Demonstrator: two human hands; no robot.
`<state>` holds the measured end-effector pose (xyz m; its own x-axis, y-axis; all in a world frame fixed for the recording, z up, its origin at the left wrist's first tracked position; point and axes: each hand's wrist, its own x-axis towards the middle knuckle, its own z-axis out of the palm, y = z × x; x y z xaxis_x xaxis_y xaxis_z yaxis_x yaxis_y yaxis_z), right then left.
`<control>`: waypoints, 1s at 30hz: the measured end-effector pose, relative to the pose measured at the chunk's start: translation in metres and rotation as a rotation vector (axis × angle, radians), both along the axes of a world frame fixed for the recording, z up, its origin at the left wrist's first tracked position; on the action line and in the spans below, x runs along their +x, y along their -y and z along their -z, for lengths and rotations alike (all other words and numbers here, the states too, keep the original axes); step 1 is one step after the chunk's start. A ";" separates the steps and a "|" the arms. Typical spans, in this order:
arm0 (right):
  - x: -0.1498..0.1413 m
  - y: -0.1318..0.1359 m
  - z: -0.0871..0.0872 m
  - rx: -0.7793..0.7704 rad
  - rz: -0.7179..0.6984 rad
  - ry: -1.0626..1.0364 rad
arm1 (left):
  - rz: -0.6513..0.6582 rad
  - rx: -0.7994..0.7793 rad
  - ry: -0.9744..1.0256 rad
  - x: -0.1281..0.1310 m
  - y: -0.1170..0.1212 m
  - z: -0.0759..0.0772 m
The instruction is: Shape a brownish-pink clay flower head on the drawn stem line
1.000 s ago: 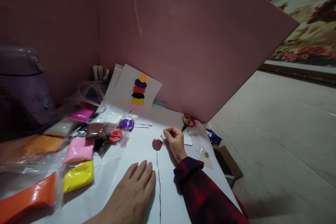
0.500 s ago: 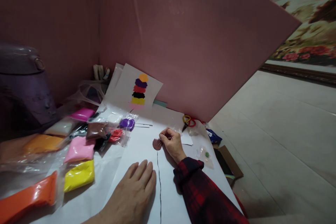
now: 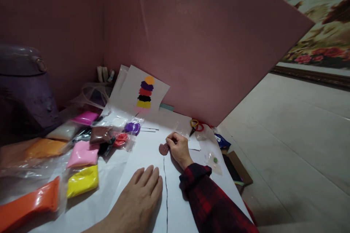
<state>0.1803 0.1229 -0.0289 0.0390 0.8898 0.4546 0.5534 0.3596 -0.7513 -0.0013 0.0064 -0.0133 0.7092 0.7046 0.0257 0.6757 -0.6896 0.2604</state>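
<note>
My left hand [image 3: 142, 194] lies flat on the white paper [image 3: 153, 142], fingers stretched out, left of a thin dark line [image 3: 166, 185] that runs down the sheet. At the top of that line sits a small round brownish-pink clay piece [image 3: 163, 149] with a ridged upper edge. My right hand [image 3: 179, 149] is closed in a pinch at the right edge of the clay piece. What its fingertips hold, if anything, is hidden. A red-and-black checked sleeve [image 3: 210, 193] covers the right forearm.
Bags of coloured clay lie at left, including yellow [image 3: 82, 182], pink [image 3: 83, 154] and orange [image 3: 30, 200]. Scissors [image 3: 194, 126] rest near the paper's far right. A sheet with stacked coloured shapes [image 3: 158, 93] leans on the pink wall. A purple container [image 3: 27, 91] stands far left.
Both hands stay in nearly the same place. The right fingertips have shifted very slightly at the clay piece's upper right edge.
</note>
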 end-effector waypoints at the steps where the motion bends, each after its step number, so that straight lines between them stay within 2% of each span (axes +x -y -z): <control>1: 0.000 0.000 0.000 0.002 0.003 0.003 | -0.001 0.003 -0.001 0.000 0.000 0.000; 17: 0.001 0.001 -0.001 0.060 0.078 -0.035 | 0.000 0.015 -0.001 -0.001 0.000 -0.002; 23: 0.006 -0.001 0.003 0.121 0.199 -0.309 | 0.019 -0.033 -0.061 0.000 -0.001 -0.010; 26: 0.007 0.000 0.001 0.120 0.197 -0.452 | 0.024 -0.064 -0.073 0.000 -0.001 -0.014; 28: 0.007 0.004 -0.006 0.085 0.159 -0.530 | 0.003 -0.065 -0.005 -0.001 -0.002 -0.012; 30: 0.006 0.011 -0.017 0.031 0.087 -0.575 | -0.061 -0.062 0.147 -0.002 -0.002 -0.008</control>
